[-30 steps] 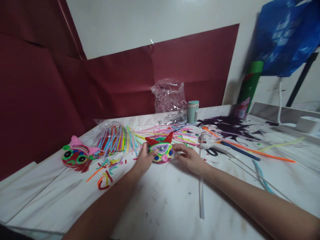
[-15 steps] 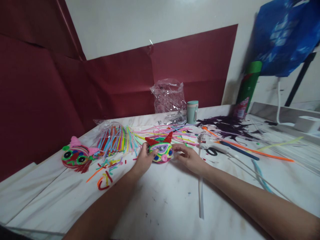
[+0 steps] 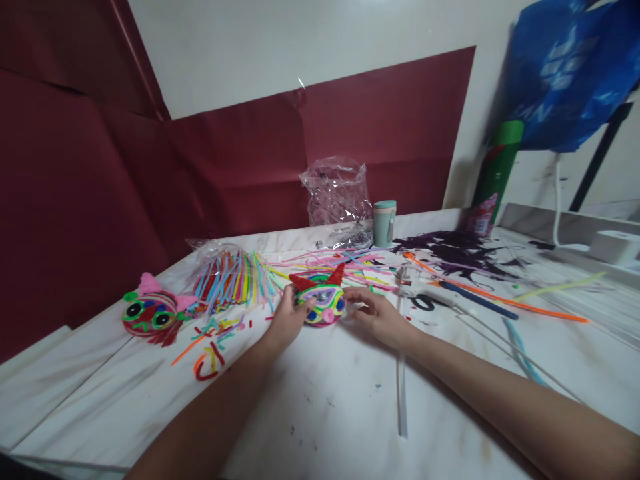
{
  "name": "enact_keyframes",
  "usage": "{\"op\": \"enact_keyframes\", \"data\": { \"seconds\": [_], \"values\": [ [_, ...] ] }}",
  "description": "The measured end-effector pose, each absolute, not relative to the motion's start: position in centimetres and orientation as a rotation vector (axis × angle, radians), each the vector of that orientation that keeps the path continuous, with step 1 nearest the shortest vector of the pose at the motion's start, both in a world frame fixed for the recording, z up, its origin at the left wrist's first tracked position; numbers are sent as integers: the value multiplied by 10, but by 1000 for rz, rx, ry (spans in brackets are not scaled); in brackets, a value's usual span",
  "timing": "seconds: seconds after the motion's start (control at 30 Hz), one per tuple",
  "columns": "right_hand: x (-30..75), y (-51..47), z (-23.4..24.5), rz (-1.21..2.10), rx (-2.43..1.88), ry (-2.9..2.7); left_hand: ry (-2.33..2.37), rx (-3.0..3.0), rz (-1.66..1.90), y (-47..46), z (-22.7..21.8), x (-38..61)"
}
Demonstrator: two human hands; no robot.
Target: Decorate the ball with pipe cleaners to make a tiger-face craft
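A small animal head made of pipe cleaners sits between my hands at the middle of the table. It has two red pointed ears, a pink nose and green, yellow and blue bands. My left hand grips its left side, the thumb lying over the front. At its right side, the bent fingers of my right hand touch or nearly touch the edge; whether they pinch something small there is hidden. A second pipe-cleaner animal head, with pink ears and round black eyes, rests far to the left.
Pipe cleaners in many colours lie behind, with cut scraps nearer. To the right are a glue gun, black-handled scissors and purple strips. A mint cup and clear plastic bag stand at the back.
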State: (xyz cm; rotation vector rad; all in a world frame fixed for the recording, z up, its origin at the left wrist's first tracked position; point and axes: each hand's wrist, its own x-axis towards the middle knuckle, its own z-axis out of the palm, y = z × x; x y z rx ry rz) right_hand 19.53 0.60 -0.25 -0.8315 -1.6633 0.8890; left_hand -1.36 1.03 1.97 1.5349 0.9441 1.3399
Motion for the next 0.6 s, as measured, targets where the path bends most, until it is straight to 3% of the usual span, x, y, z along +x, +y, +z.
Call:
{"op": "enact_keyframes", "data": {
  "seconds": [0.6],
  "values": [
    [195,7,-4,941,-865,-1645,1073,1619,1321,5,17,-11]
  ]
}}
